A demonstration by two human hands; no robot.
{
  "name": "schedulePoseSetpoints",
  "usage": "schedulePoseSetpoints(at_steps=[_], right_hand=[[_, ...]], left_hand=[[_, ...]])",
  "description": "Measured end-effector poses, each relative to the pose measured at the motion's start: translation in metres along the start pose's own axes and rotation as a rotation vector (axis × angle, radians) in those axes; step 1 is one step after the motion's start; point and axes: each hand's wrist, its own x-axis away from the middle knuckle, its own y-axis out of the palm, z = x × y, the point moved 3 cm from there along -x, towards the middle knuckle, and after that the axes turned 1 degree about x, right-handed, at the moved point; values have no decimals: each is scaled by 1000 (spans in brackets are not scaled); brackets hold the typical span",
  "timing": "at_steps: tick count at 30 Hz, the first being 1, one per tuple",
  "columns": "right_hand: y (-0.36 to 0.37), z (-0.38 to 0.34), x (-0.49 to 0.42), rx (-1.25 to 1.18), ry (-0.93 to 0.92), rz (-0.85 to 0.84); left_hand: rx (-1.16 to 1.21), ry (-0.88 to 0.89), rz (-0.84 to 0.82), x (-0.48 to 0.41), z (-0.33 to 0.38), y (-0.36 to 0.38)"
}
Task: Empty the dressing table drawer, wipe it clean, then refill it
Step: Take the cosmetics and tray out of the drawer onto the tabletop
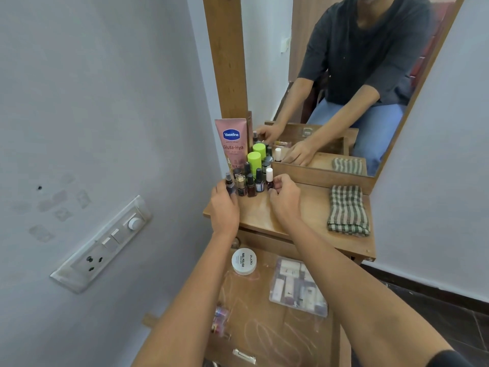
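- The open drawer (275,337) lies directly below and nearer than both hands, under the front edge of the tabletop (315,207). Its long axis runs away from the person, towards the mirror (344,75).
- The left hand (225,205) is curled round a small spray bottle (229,184) at the left end of the bottle cluster.
- The right hand (284,200) pinches a white-capped bottle (269,181) at the cluster's right end. Both bottles stand upright on the tabletop.
- In the drawer are seen a white jar (244,261), a clear pouch (297,288) and, at the left wall, what appear to be small bottles (221,323), which are blurred.
- The jar lies nearer the left hand and the pouch nearer the right, so emptying is judged unfinished.
- Bare room is left on the tabletop between the cluster and the folded checked cloth (348,210). The left edge is crowded, with a pink tube (232,144) at the back.
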Motion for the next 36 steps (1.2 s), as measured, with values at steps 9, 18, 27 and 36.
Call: schedulePoseSetpoints(at_steps=[9,18,27,36], right_hand=[[4,3,-7,11,18,5],[6,4,-10,31,2,18],[-8,0,9,1,-77,67],[-23,-8,96,-84,-313,-131]], left_hand=[[76,-32,-11,-25,-6,12],[87,-80,-10,-29,-9,18],[43,-160,-51,-18,-7,-5],[103,-120,-132,25,-31,-56]])
